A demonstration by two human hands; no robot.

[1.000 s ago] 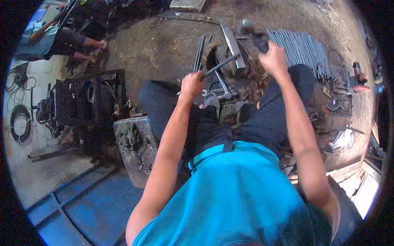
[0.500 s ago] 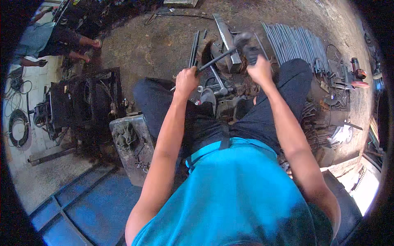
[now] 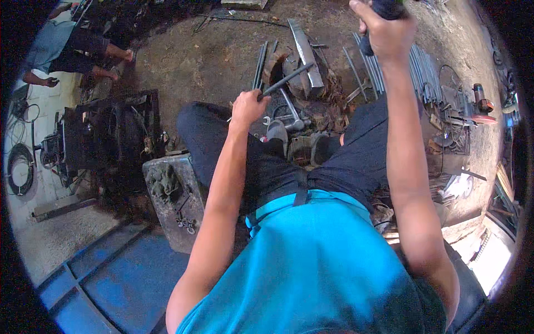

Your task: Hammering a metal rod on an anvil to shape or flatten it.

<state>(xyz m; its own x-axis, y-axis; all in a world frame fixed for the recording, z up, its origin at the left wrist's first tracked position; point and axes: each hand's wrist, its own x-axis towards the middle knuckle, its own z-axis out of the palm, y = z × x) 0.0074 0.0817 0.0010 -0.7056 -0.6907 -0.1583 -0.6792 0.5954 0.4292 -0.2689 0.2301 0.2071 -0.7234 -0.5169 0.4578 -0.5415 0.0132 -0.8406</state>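
My left hand (image 3: 247, 108) is closed around a dark metal rod (image 3: 287, 79) that slants away to the upper right. The rod's far end lies over a long steel block (image 3: 303, 51), which sits on a round stump-like base. High at the upper right, my right hand (image 3: 391, 33) grips a hammer (image 3: 388, 8) by its dark handle. The hammer's head is cut off or blurred at the top of the picture. Between my feet lie a long-handled metal tool (image 3: 291, 106) and a small wrench (image 3: 266, 120).
Many cut rods (image 3: 420, 69) lie side by side at the right. An angle grinder (image 3: 483, 103) stands by the right wall. At my left are a scuffed metal box (image 3: 173, 203) and dark machinery (image 3: 114, 131). Another person's legs (image 3: 83, 53) show at the upper left.
My right hand has swung up and to the right with the hammer, away from the rod. The rod in my left hand has tipped and shifted slightly; its end now shows over the steel block.
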